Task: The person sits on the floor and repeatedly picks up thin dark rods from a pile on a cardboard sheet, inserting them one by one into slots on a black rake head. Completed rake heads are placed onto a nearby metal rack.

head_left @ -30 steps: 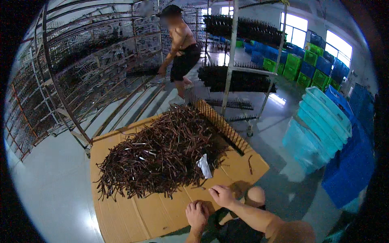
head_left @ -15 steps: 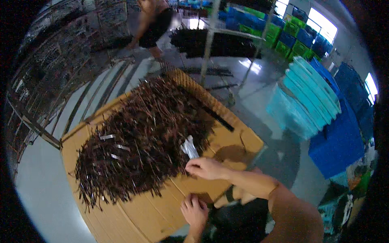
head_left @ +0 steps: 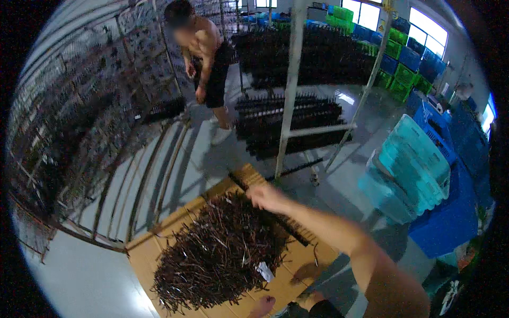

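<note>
A heap of thin, dark brown, glossy strips (head_left: pixel 212 259) lies on a flat sheet of cardboard (head_left: pixel 146 265). My right hand (head_left: pixel 265 199) reaches past the heap, over a long dark bar (head_left: pixel 291 231) with a row of teeth along the cardboard's far right side. Its fingers are curled and slightly blurred; whatever they hold is hidden. Down by the lower edge, my left hand (head_left: pixel 263 306) shows only in part beside the heap, its fingers unclear. A crumpled whitish piece (head_left: pixel 265 271) rests on the heap's near right side.
A co-worker (head_left: pixel 207 53) stands beyond the cardboard, by racks of dark strips (head_left: pixel 79 116). More dark toothed bars (head_left: pixel 291 119) lie stacked behind a metal frame (head_left: pixel 290 95). Turquoise crates (head_left: pixel 413 153) stand on the right near a blue box (head_left: pixel 445 222).
My right hand has moved away from the whitish piece, forward to the dark bar. My left hand has slipped mostly out of view. The view has tilted up, and the co-worker shows more fully.
</note>
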The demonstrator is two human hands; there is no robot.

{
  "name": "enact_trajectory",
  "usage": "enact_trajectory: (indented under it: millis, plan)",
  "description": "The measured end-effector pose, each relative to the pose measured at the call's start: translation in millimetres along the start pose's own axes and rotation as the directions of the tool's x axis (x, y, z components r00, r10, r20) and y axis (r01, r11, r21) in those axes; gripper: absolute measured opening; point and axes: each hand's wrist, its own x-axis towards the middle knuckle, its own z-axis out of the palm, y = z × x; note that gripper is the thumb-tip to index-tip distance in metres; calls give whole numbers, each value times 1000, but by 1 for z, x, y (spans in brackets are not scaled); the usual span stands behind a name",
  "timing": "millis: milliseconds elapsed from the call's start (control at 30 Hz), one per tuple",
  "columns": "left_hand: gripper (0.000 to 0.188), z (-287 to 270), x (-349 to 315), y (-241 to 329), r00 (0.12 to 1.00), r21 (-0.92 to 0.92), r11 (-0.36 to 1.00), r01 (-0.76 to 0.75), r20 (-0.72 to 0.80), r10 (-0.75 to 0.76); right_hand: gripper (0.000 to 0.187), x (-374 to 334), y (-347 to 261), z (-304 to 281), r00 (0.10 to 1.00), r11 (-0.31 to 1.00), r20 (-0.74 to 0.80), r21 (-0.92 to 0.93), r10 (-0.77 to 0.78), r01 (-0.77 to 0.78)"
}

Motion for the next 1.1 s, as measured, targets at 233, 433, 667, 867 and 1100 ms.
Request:
enact_trajectory:
  millis: [233, 433, 667, 867, 1100]
  plan:
    - [17, -278, 125, 292, 859, -405, 851, -334, -503, 97, 32, -294, 206, -28, 828, 824, 4, -95, 561, -558]
    - [52, -427, 187, 478, 762, -647, 438, -624, -629, 156, 21, -746, 346, -15, 376, 109, 31, 933, 926, -344]
    - [22, -462, 223, 525, 856, -610, 600, -517, -355, 377, 22, -724, 275, -29, -32, -51, 39, 833, 999, -551]
    - [24, -469, 181, 585, 884, -693, 551, -465, -396, 248, 24, -605, 275, -31, 232, 157, 5, 722, 973, -674]
    - [28, -481, 149, 623, 863, -733, 474, -489, -326, 386, 30, -532, 273, -44, 615, 451, -70, 746, 786, -491]
